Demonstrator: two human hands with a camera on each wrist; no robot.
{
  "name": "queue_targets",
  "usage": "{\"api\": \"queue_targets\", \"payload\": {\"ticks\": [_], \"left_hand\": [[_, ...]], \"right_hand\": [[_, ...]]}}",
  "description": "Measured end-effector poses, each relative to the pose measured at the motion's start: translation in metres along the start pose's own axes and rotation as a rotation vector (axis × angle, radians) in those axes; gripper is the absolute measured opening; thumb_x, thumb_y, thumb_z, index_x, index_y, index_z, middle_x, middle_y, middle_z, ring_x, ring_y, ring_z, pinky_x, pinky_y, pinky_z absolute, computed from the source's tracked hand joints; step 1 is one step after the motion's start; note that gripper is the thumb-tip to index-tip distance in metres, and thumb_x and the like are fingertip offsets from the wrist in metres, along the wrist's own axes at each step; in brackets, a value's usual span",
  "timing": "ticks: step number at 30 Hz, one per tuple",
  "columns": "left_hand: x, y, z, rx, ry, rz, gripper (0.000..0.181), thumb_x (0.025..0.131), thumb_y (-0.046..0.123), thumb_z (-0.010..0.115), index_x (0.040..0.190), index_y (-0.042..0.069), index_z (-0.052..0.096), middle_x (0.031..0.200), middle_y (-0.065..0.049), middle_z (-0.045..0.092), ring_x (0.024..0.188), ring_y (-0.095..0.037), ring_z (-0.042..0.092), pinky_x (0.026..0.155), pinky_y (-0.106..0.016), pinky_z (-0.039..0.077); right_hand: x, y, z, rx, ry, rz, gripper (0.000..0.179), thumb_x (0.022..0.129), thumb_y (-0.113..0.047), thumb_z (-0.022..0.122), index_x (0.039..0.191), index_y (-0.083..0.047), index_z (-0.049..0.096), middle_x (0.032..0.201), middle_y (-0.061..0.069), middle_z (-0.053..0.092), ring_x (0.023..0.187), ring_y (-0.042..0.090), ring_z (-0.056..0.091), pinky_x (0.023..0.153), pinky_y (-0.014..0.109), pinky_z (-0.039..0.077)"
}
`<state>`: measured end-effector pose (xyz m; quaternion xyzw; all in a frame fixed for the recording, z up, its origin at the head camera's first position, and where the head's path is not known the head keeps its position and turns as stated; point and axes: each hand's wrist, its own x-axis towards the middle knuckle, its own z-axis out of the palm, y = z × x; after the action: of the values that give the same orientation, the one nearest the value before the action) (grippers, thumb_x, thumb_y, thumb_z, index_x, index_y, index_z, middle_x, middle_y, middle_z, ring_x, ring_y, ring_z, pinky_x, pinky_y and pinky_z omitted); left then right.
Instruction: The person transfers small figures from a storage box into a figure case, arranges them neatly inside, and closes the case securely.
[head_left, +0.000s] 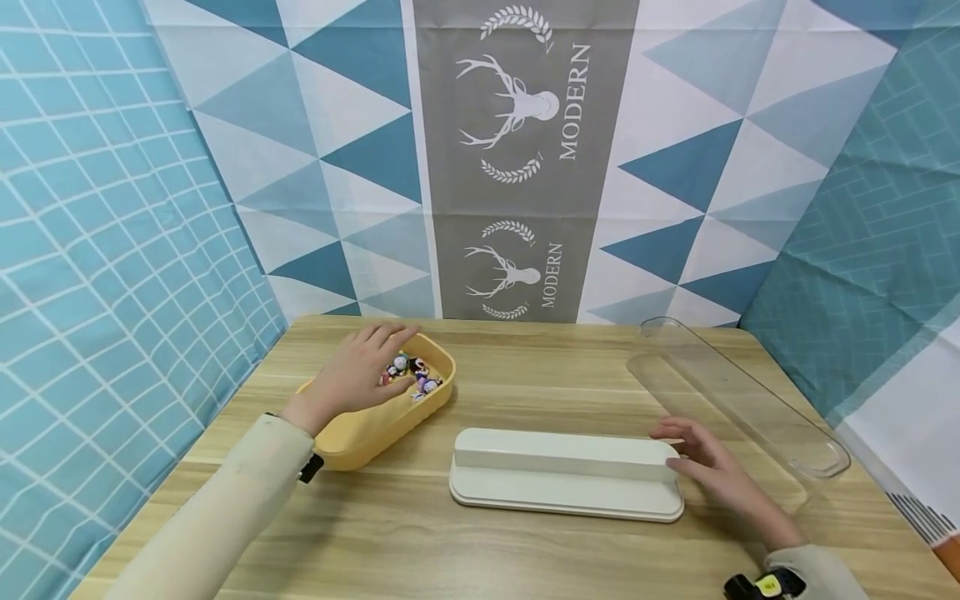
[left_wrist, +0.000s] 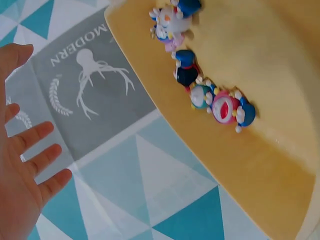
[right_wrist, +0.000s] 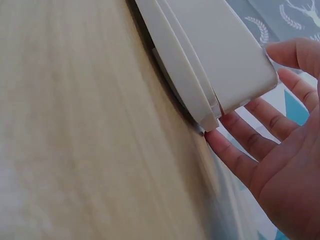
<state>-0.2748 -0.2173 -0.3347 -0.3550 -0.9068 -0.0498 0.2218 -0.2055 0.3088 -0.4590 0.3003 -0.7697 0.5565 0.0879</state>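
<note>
A cream, stepped, long display stand (head_left: pixel 566 483) lies on the wooden table. At its right end is my right hand (head_left: pixel 708 467); in the right wrist view the thumb is at the stand's (right_wrist: pixel 215 55) upper corner and fairly straight fingers (right_wrist: pixel 235 152) reach along its end. My left hand (head_left: pixel 356 371) is over a yellow, round-cornered tray (head_left: pixel 390 437), fingers spread and holding nothing. Several small colourful figurines (head_left: pixel 423 385) lie inside the tray's far end; some look like penguins (left_wrist: pixel 225 107) in the left wrist view.
A long transparent plastic cover (head_left: pixel 742 392) lies at the right of the wooden table (head_left: pixel 525 558), beyond my right hand. Patterned cloth (head_left: pixel 510 167) hangs behind the table, with blue tiled cloth (head_left: pixel 112 250) on the left.
</note>
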Motion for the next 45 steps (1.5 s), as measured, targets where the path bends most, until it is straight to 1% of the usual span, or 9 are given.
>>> {"api": "queue_targets", "payload": {"ticks": [7,10,15,24,27,31,38,42,45], "left_hand": [[0.004,-0.012,-0.001,0.021,-0.009,0.042,0.070,0.088,0.030,0.072,0.146,0.002,0.045,0.134,-0.019,0.054,0.122,-0.039,0.050,0.096,-0.058,0.043],[0.006,-0.015,-0.002,0.014,-0.030,0.040,0.069,0.088,0.029,0.072,0.147,0.002,0.044,0.135,-0.019,0.054,0.122,-0.040,0.050,0.099,-0.058,0.042],[0.007,-0.024,-0.002,-0.001,-0.068,0.014,0.069,0.090,0.029,0.069,0.149,0.004,0.042,0.136,-0.020,0.053,0.122,-0.041,0.049,0.100,-0.059,0.040],[0.012,-0.032,-0.003,-0.007,-0.125,-0.033,0.073,0.090,0.030,0.070,0.151,0.006,0.038,0.137,-0.019,0.052,0.123,-0.040,0.048,0.098,-0.059,0.042],[0.014,-0.032,-0.003,-0.003,-0.152,-0.046,0.075,0.090,0.030,0.071,0.152,0.006,0.036,0.138,-0.020,0.051,0.124,-0.040,0.047,0.099,-0.059,0.041],[0.015,-0.033,-0.002,0.004,-0.181,-0.055,0.076,0.091,0.031,0.070,0.154,0.007,0.035,0.140,-0.020,0.050,0.125,-0.040,0.046,0.100,-0.059,0.040],[0.014,-0.036,-0.003,-0.001,-0.186,-0.068,0.076,0.090,0.030,0.071,0.153,0.006,0.035,0.139,-0.021,0.050,0.126,-0.042,0.046,0.100,-0.060,0.040],[0.013,-0.040,-0.004,0.012,-0.186,-0.069,0.076,0.090,0.031,0.070,0.153,0.006,0.036,0.138,-0.021,0.052,0.124,-0.041,0.047,0.100,-0.059,0.041],[0.013,-0.042,-0.005,0.017,-0.181,-0.064,0.074,0.090,0.030,0.069,0.152,0.005,0.037,0.136,-0.021,0.053,0.122,-0.041,0.048,0.099,-0.059,0.041]], "right_hand": [[-0.008,0.007,-0.006,0.200,-0.042,0.039,0.045,0.094,0.018,0.047,0.136,0.016,0.033,0.128,0.003,0.062,0.114,0.006,0.057,0.092,0.015,0.043],[-0.011,0.011,-0.007,0.293,-0.048,0.065,0.041,0.094,0.018,0.044,0.135,0.012,0.040,0.128,0.002,0.061,0.114,0.006,0.057,0.090,0.018,0.047],[-0.014,0.015,-0.009,0.394,-0.064,0.113,0.042,0.096,0.016,0.040,0.132,-0.003,0.053,0.127,-0.004,0.060,0.113,0.006,0.056,0.091,0.019,0.047],[-0.016,0.019,-0.016,0.416,-0.118,0.156,0.045,0.099,0.013,0.039,0.137,-0.006,0.051,0.130,-0.007,0.058,0.116,0.004,0.055,0.094,0.018,0.046],[-0.018,0.019,-0.017,0.393,-0.132,0.175,0.047,0.096,0.014,0.045,0.138,-0.007,0.051,0.132,-0.010,0.058,0.118,0.003,0.055,0.094,0.017,0.045],[-0.019,0.018,-0.017,0.386,-0.170,0.155,0.057,0.088,0.019,0.056,0.140,-0.003,0.049,0.132,-0.008,0.059,0.118,0.005,0.057,0.095,0.018,0.046],[-0.017,0.021,-0.021,0.466,-0.255,0.091,0.073,0.077,0.025,0.061,0.144,0.002,0.042,0.138,-0.005,0.056,0.122,0.007,0.055,0.099,0.020,0.045],[-0.018,0.024,-0.023,0.464,-0.270,0.099,0.075,0.075,0.023,0.065,0.143,0.004,0.041,0.138,-0.005,0.056,0.122,0.007,0.055,0.099,0.021,0.045],[-0.019,0.026,-0.024,0.455,-0.271,0.116,0.074,0.076,0.021,0.067,0.142,-0.002,0.044,0.137,-0.006,0.057,0.122,0.006,0.056,0.099,0.021,0.045]]}}
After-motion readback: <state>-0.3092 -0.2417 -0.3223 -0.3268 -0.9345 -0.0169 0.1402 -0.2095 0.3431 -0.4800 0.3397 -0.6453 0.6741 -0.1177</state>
